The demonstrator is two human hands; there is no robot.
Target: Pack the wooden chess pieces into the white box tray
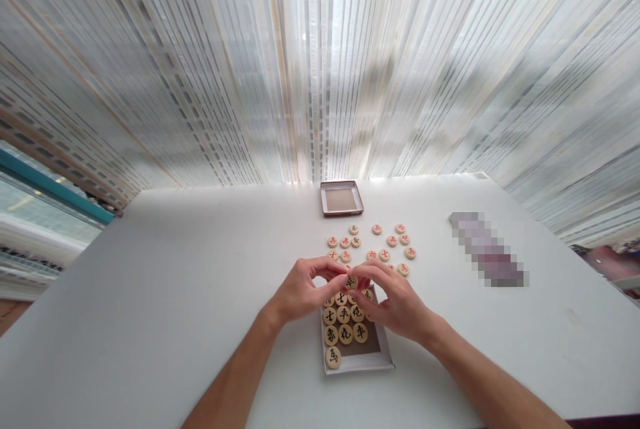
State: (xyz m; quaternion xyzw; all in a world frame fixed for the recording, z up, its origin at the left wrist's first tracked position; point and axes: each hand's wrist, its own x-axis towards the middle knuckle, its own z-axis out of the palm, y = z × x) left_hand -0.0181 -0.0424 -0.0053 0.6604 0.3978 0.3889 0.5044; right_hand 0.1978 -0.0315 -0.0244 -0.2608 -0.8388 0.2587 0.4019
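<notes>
Above the far part of an open box (370,349), my left hand (305,290) and my right hand (400,299) meet at one round xiangqi piece (351,283) with a black character. Fingertips of both hands are closed on its edges, and its face is turned up towards me. Below it, black-lettered xiangqi pieces (345,333) lie flat in rows inside the box. A single piece (333,357) sits in the box's near left corner, with bare brown bottom to its right. My fingers hide part of the far rows.
Beyond my hands, loose pieces (384,255), mostly red-lettered, lie scattered on the white table (200,282). A shallow box lid (341,201) rests near the far edge, by the translucent curtain (300,69). A blurred-out flat object (487,249) lies at right.
</notes>
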